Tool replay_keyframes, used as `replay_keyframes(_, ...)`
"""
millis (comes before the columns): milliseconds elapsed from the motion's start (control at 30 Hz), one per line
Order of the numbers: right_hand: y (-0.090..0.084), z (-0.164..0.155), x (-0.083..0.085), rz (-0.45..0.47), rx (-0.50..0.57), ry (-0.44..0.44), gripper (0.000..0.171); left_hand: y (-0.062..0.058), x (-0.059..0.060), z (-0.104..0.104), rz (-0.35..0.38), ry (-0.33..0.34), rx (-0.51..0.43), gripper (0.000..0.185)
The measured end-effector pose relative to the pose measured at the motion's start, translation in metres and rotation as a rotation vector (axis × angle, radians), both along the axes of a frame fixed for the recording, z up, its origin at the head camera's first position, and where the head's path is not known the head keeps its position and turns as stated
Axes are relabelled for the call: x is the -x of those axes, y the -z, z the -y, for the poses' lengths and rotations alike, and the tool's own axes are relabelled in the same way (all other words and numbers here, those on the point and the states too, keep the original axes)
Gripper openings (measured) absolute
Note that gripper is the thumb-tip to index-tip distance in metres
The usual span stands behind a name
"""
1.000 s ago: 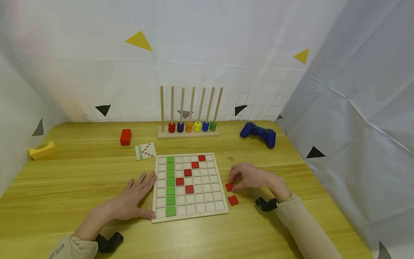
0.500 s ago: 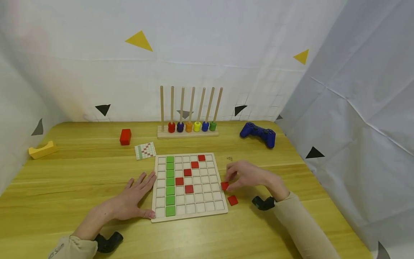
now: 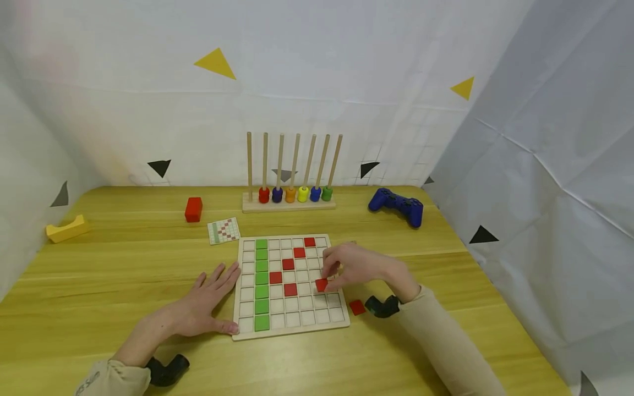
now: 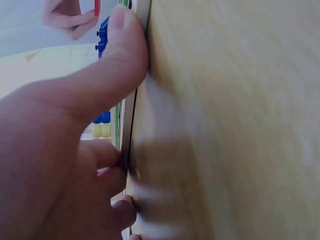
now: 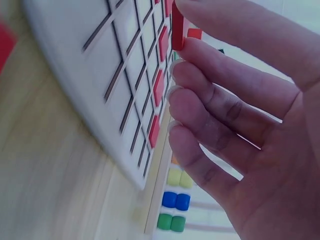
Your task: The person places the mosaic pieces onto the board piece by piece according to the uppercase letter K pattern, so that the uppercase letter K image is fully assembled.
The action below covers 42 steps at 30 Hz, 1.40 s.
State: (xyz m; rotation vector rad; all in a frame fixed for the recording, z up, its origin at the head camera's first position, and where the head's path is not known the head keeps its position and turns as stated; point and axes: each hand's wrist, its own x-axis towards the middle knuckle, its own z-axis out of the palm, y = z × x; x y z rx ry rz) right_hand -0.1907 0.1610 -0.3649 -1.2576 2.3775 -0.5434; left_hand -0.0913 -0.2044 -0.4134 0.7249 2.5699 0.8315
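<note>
Lower left of the head view, my left hand (image 3: pixel 198 308) lies flat, fingers straight, thumb pressed against the near-left edge of the grid board (image 3: pixel 289 331) — I'd keep that pressure so the board can't slide. Just right of centre, my right hand (image 3: pixel 354 267) pinches a red tile (image 3: pixel 321 285) between thumb and forefinger over the board's right-hand columns, roughly level with the lowest placed red tile (image 3: pixel 290 289). In the right wrist view the tile (image 5: pixel 177 25) stands on edge, a thin square with no real long axis. I'd say it should be tipped flat, squared to the cell lines, then lowered straight. A spare red tile (image 3: pixel 356 307) lies on the table (image 3: pixel 99 264) beside the board.
</note>
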Motion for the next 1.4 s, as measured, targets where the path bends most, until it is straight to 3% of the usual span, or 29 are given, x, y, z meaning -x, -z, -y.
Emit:
replay_keyframes(433,0.002,0.029,-0.001,-0.023,-0.021,-0.057,0.017,0.001,0.001,0.0,0.005,-0.003,0.006,0.115)
replay_keyframes(600,0.008,0.037,-0.004,0.009,-0.042,-0.078,0.017,0.001,0.0,0.0,0.004,-0.001,-0.001,0.116)
replay_keyframes(733,0.012,0.041,-0.007,0.04,-0.082,-0.063,0.016,0.0,-0.001,0.0,0.008,-0.002,-0.01,0.116)
replay_keyframes(1100,0.015,0.043,-0.012,-0.003,-0.135,-0.051,0.018,-0.002,0.0,-0.001,0.01,-0.001,-0.012,0.115)
replay_keyframes(1400,0.015,0.043,-0.013,0.018,-0.154,-0.045,0.021,0.0,0.0,0.0,0.012,-0.005,-0.001,0.115)
